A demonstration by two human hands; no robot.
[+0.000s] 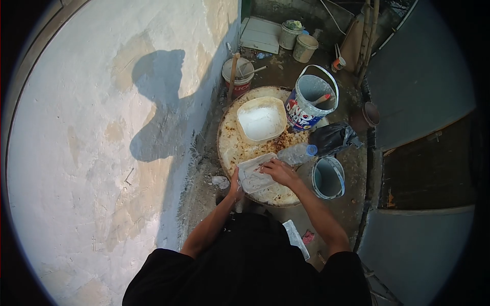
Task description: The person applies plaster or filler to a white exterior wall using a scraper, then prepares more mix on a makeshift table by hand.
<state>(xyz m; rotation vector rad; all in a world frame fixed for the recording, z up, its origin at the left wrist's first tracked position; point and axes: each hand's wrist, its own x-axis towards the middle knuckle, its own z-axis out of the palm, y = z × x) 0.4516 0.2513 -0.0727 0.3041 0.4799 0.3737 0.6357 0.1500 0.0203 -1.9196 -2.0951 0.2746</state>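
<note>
My left hand is closed on the left side of a shallow white plastic tray, which is smeared inside with whitish residue. Over the tray's upper right part is my right hand, its fingers bent down into it; whatever they pinch is too small to make out. Just beyond lies a clear plastic bottle with a blue cap, on its side. A cream square tub of white powder sits farther back on the round, rust-stained tabletop.
A paint bucket with a red-tipped brush handle stands at the back right, near a black plastic bag. A bluish pail is right of the table. Left is a patched white wall, with a tool-filled bucket beside it.
</note>
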